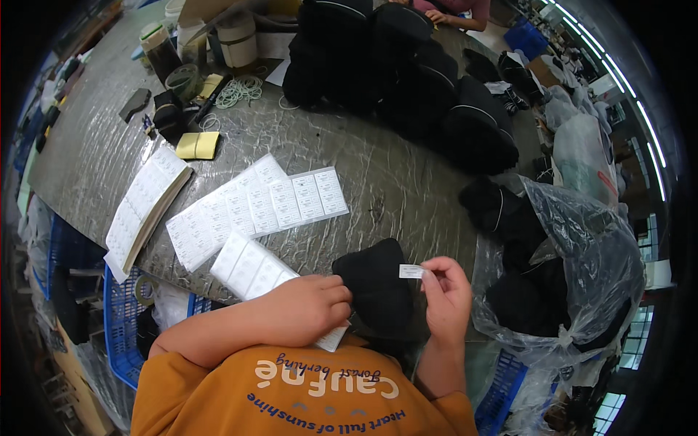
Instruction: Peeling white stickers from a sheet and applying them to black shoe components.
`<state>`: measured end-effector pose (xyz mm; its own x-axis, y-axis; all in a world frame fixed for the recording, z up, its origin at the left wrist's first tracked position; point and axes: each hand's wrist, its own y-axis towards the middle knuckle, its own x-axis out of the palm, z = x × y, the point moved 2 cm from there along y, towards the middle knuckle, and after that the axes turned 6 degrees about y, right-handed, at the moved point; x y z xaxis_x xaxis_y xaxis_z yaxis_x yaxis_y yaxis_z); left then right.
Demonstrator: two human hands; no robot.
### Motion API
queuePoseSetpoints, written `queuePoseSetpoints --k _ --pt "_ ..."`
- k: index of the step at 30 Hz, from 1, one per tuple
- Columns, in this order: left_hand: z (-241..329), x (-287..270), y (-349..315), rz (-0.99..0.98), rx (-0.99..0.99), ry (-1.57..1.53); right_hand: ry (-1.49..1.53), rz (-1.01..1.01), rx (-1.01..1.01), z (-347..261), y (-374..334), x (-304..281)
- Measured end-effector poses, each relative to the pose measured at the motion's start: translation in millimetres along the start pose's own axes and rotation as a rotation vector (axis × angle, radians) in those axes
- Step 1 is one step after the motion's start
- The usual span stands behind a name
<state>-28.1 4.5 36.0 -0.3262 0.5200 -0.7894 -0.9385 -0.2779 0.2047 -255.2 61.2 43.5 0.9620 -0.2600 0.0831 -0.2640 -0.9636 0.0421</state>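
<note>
Watching remotely, I see a clear bag (pixel 614 247) of black fabric (pixel 527 298), a blue basket (pixel 120 327) holding tape (pixel 144 291), a glossy surface (pixel 342 142). Right fingers (pixel 434 282) pinch a white label (pixel 410 271) beside black cloth (pixel 373 280); whether left fingers (pixel 337 296) grip it, I can't tell.

Across the front of the orange shirt (pixel 302 403), large pale letters are standing out, with dark slanting script running over them and a curved line of blue lettering sitting below. A small white label (pixel 411 271) is sticking out from the thumb and fingers of the right hand (pixel 446 294), bearing dark print too tiny to read. The white label sheets (pixel 287 200) and the thick paper stack (pixel 149 200) are showing rows of small print, equally unreadable.
</note>
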Motion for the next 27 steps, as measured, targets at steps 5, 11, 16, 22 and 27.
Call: queuePoseSetpoints --k 5,11,16,22,27 --pt "-2.3 17.6 5.6 0.069 -0.001 0.061 -0.024 -0.019 0.232 27.6 2.9 3.5" --pt "-6.8 22.1 6.7 0.013 -0.003 0.071 -0.132 -0.010 0.295 45.9 -2.2 7.9" --pt "-7.7 22.1 6.5 0.039 0.010 0.099 -0.114 0.033 0.298 37.9 -2.3 7.4" --pt "-8.6 18.3 2.3 0.052 -0.103 0.017 -0.459 0.123 -0.062 36.6 0.3 -2.9" --pt "-9.9 21.3 0.7 0.078 -0.096 0.032 -0.637 0.046 0.019 35.0 -2.7 12.9"
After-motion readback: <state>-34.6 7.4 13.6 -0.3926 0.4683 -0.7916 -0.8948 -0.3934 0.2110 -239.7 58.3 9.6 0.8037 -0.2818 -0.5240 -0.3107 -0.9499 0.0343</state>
